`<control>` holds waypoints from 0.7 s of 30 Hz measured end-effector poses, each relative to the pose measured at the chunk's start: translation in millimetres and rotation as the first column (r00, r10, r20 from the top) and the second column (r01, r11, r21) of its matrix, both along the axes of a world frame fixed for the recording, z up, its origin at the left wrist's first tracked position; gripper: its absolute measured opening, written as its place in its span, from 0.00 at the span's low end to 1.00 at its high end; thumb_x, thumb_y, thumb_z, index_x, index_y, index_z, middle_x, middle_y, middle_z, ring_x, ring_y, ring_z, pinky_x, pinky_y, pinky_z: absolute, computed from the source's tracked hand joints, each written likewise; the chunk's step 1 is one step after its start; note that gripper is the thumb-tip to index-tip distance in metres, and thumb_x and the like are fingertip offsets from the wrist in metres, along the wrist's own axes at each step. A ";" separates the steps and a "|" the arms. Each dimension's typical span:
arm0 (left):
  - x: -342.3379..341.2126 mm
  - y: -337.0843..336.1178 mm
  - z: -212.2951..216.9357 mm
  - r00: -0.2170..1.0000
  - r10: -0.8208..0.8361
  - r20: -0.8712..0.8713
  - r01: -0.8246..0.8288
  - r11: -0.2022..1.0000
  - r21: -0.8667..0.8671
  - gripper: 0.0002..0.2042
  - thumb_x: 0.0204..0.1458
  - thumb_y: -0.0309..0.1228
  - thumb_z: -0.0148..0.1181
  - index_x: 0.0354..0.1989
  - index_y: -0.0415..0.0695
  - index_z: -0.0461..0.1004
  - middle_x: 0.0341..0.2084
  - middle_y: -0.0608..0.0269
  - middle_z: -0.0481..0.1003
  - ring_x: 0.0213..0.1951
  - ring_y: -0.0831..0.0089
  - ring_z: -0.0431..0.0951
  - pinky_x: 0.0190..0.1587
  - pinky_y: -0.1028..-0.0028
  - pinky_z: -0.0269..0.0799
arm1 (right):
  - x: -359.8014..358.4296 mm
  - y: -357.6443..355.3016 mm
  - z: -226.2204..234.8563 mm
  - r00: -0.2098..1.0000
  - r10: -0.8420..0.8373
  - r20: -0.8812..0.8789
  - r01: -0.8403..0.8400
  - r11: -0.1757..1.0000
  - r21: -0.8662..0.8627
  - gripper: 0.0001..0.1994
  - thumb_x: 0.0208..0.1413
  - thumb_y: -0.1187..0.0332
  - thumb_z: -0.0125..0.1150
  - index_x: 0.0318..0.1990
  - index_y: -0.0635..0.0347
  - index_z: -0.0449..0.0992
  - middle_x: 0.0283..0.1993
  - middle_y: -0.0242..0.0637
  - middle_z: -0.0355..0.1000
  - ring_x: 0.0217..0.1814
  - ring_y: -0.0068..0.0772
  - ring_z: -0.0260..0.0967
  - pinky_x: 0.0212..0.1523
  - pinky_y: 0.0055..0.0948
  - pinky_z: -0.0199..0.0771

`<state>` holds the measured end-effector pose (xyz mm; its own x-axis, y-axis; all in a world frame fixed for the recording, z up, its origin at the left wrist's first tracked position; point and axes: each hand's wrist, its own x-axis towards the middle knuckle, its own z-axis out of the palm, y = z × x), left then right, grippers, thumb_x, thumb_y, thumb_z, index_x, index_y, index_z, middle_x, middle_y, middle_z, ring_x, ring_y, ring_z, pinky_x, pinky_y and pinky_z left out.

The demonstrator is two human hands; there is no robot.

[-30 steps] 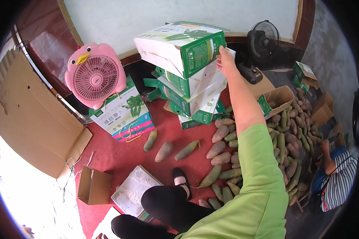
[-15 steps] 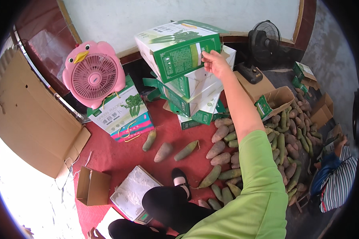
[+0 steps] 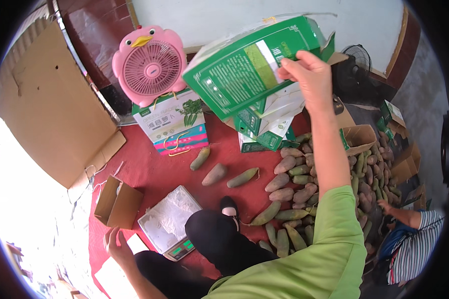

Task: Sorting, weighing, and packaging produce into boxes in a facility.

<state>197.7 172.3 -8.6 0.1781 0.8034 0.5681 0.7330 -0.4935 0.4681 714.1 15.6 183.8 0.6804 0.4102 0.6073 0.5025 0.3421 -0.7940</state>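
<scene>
My right hand [image 3: 312, 79], thumb and fingers pinched on its printed side, holds a green and white carton [image 3: 229, 82]. The carton is tilted above a stack of similar cartons [image 3: 264, 129], hiding most of them. My left hand [image 3: 118, 249] is at the lower left with fingers apart and nothing in it. Beside it are a small brown cardboard box [image 3: 127, 207] and a flat digital scale [image 3: 172, 219] with a whitish cover. Several green radishes lie on the red floor covering, among them one [image 3: 243, 177] with a thin root.
A pink bird-shaped fan [image 3: 152, 67] stands on a white and green carton [image 3: 169, 119]. A large pile of radishes [image 3: 304, 192] spreads at the right, beside a cardboard box [image 3: 359, 139]. A black fan [image 3: 354, 65] stands behind. Another person in a striped shirt [image 3: 419, 249] is at far right.
The carton in my right hand has come nearer and tipped, rising off the stack. My left hand has moved further into view near the scale. The whole view has shifted somewhat.
</scene>
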 end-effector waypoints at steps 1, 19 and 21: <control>9.6 1.4 1.6 0.999 -0.021 0.042 0.022 0.999 -0.024 0.07 0.49 0.21 0.58 0.36 0.37 0.77 0.36 0.54 0.76 0.43 0.58 0.75 0.48 0.64 0.68 | -14.1 -7.4 11.3 1.000 0.002 0.018 -0.002 1.000 -0.011 0.10 0.50 0.72 0.66 0.38 0.68 0.76 0.27 0.36 0.76 0.27 0.23 0.74 0.32 0.20 0.73; -15.8 39.2 -33.8 0.949 0.037 0.313 0.028 0.979 -0.201 0.10 0.51 0.23 0.58 0.42 0.40 0.77 0.41 0.57 0.76 0.43 0.66 0.76 0.49 0.70 0.69 | -196.8 167.5 -66.7 0.628 0.778 0.024 -0.622 0.520 -0.585 0.18 0.44 0.69 0.65 0.42 0.70 0.76 0.23 0.40 0.76 0.24 0.27 0.74 0.30 0.27 0.72; -27.8 44.0 -36.4 0.944 0.072 0.323 -0.020 0.987 -0.161 0.11 0.51 0.22 0.58 0.43 0.40 0.76 0.41 0.57 0.76 0.45 0.65 0.75 0.50 0.69 0.68 | -211.3 174.8 -89.4 0.556 0.824 0.104 -0.613 0.492 -0.618 0.17 0.43 0.69 0.65 0.42 0.68 0.76 0.23 0.40 0.76 0.24 0.30 0.74 0.30 0.28 0.71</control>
<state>169.9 216.3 -45.0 -0.0355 0.8883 0.4578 0.5473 -0.3661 0.7527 502.8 190.4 94.4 -0.2136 0.9328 0.2904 0.5149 0.3601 -0.7780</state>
